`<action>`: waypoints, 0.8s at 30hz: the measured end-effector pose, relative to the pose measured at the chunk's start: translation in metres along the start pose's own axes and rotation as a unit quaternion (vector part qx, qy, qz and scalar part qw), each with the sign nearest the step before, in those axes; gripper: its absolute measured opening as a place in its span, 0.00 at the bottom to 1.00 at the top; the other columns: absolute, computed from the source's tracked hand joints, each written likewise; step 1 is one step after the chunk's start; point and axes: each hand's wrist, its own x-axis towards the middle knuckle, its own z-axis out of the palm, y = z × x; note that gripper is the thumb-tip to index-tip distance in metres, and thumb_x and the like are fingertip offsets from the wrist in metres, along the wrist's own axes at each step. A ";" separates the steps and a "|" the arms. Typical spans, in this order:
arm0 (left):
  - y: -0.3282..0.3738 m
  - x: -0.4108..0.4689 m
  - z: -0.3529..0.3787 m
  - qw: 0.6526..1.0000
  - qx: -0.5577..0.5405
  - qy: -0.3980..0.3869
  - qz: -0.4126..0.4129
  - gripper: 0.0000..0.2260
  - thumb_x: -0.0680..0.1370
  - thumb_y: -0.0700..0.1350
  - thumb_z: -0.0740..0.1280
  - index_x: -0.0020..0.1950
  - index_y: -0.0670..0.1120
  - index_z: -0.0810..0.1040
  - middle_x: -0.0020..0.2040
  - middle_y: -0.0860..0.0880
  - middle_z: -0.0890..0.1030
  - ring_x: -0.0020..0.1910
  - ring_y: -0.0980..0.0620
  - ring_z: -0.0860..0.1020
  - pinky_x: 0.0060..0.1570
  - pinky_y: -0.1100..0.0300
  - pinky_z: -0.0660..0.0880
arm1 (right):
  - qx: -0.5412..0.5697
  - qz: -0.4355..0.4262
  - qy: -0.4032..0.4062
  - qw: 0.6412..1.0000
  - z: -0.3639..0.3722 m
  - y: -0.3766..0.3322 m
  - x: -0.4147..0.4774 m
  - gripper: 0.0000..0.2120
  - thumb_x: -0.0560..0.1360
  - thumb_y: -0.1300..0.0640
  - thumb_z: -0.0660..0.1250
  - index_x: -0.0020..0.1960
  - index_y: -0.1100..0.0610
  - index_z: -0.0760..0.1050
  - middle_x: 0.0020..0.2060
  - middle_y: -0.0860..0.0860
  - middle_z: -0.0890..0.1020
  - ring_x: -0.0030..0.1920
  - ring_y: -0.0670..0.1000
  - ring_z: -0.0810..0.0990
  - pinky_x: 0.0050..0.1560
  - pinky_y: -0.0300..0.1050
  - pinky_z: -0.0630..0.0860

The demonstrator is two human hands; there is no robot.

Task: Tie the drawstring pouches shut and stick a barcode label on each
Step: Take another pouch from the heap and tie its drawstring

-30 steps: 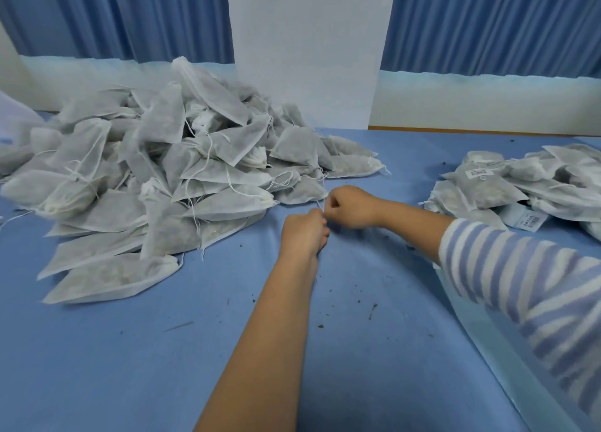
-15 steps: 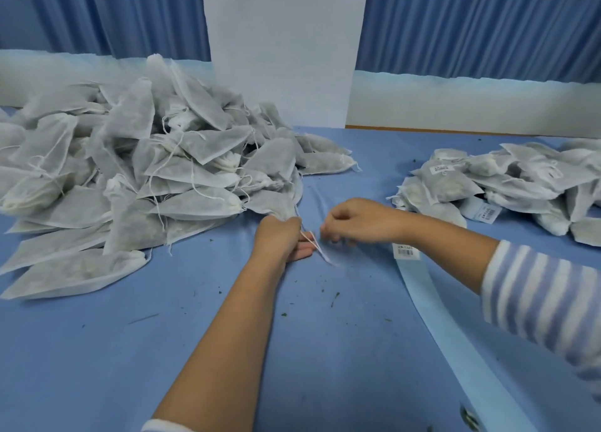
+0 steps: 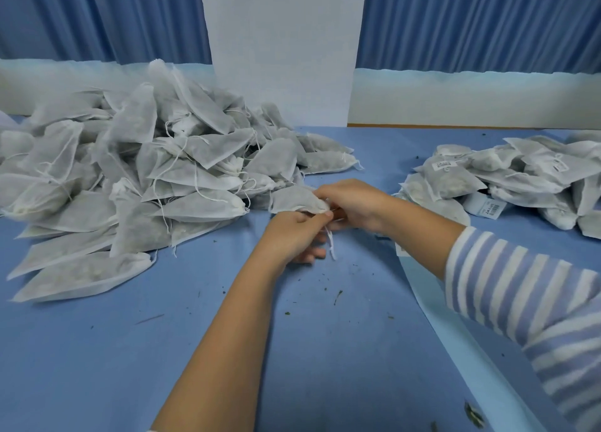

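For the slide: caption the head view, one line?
Left hand and right hand grip one pouch by its drawstring, between big heap and labelled pile.

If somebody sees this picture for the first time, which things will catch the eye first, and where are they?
First, the big heap of white drawstring pouches on the left of the blue table. Next, in the middle, the left hand and right hand grip one pouch at its neck, its drawstring hanging down. On the right lies a smaller pile of pouches, some bearing barcode labels.
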 end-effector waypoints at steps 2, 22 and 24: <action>0.001 -0.001 -0.001 1.000 0.021 0.017 0.016 0.14 0.77 0.55 0.70 0.39 0.46 0.80 0.34 0.51 0.85 0.28 0.54 0.83 0.19 0.71 0.65 | -0.012 0.008 -0.001 1.000 -0.009 0.005 -0.005 0.06 0.76 0.53 0.67 0.45 0.55 0.75 0.32 0.51 0.83 0.34 0.49 0.83 0.44 0.46 0.83; -0.005 -0.015 0.019 0.929 0.213 -0.013 0.301 0.28 0.70 0.64 0.71 0.67 0.56 0.75 0.58 0.63 0.77 0.60 0.66 0.73 0.60 0.71 0.68 | 0.017 -0.043 -0.082 0.996 -0.065 0.049 -0.073 0.03 0.75 0.52 0.69 0.45 0.50 0.81 0.37 0.47 0.80 0.39 0.45 0.79 0.39 0.38 0.77; -0.008 -0.015 0.023 0.916 0.258 -0.022 0.308 0.25 0.69 0.61 0.74 0.63 0.55 0.77 0.54 0.61 0.80 0.54 0.64 0.77 0.57 0.64 0.73 | 0.029 -0.050 -0.098 0.993 -0.066 0.050 -0.075 0.05 0.77 0.52 0.68 0.46 0.51 0.82 0.38 0.48 0.81 0.38 0.45 0.80 0.39 0.38 0.78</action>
